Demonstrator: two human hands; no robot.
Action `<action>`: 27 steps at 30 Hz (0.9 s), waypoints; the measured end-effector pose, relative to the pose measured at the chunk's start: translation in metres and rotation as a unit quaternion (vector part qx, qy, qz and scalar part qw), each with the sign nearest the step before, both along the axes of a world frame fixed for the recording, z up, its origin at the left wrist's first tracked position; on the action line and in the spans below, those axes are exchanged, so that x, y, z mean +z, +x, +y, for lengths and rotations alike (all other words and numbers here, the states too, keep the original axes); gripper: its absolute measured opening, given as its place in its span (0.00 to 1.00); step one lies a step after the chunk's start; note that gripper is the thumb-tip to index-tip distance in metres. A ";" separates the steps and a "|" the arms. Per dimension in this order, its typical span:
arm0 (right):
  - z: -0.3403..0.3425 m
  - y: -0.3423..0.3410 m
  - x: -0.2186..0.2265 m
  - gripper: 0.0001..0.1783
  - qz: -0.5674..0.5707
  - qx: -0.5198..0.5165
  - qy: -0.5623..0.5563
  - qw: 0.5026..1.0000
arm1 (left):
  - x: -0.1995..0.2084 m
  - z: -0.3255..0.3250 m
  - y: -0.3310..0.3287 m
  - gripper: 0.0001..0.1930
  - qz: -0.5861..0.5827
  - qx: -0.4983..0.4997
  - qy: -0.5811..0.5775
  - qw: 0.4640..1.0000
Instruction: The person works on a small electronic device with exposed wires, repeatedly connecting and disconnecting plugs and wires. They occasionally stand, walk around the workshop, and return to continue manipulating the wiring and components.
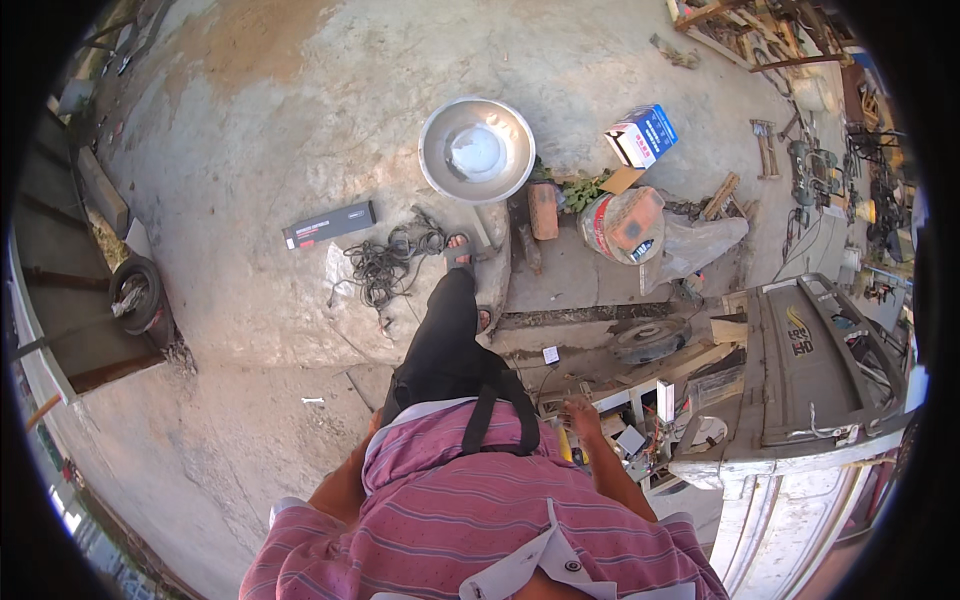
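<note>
The open wooden box (690, 363), seen in the head view, lies at the person's right, cluttered with mixed parts. It is just beside the right hand (580, 415), whose fingers are loosely spread, nothing visible in them; the left hand (376, 420) is mostly hidden at the hip, so I cannot tell its state. On the ground ahead, one metal basin (433, 150) has a whitish patch inside; one blue-and-white carton (645, 136) shows a brown flap, contents hidden; one long black box (330, 225) looks closed. There are two bricks (543, 211), one atop a drum (598, 228), and one cable tangle (385, 275)
</note>
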State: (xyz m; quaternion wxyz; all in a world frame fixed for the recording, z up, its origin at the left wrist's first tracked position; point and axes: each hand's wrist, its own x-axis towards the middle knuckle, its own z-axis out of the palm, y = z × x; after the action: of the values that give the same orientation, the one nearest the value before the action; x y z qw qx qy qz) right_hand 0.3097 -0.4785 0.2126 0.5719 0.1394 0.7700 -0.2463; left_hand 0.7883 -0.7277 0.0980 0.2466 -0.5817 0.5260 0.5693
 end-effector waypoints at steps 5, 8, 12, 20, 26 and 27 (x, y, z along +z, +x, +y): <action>-0.033 -0.024 -0.008 0.14 0.001 -0.016 -0.028 0.999 | 0.000 -0.045 -0.010 0.23 -0.004 -0.012 -0.013 1.000; -0.056 -0.050 -0.008 0.11 0.026 -0.048 -0.042 0.998 | -0.004 -0.080 -0.028 0.22 0.008 -0.023 -0.028 0.999; -0.068 -0.079 0.006 0.12 0.098 0.004 -0.130 0.987 | -0.004 -0.135 -0.061 0.22 0.052 -0.057 -0.065 0.995; -0.047 -0.112 0.033 0.08 0.056 -0.113 -0.155 0.980 | 0.024 -0.225 -0.155 0.22 0.032 -0.038 -0.084 0.995; -0.062 -0.167 0.026 0.11 0.127 0.470 -0.032 0.873 | 0.051 -0.264 -0.214 0.17 0.161 -0.048 -0.093 0.982; -0.070 -0.180 0.021 0.12 0.153 0.483 -0.038 0.861 | 0.056 -0.273 -0.229 0.16 0.166 0.004 -0.072 0.984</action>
State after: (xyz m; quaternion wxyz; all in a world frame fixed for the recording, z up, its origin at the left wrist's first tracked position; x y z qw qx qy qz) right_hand 0.1299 -0.5489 0.2335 0.4987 -0.3114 0.8088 0.0128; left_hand 0.5591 -1.0010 0.1543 0.1113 -0.4975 0.5970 0.6194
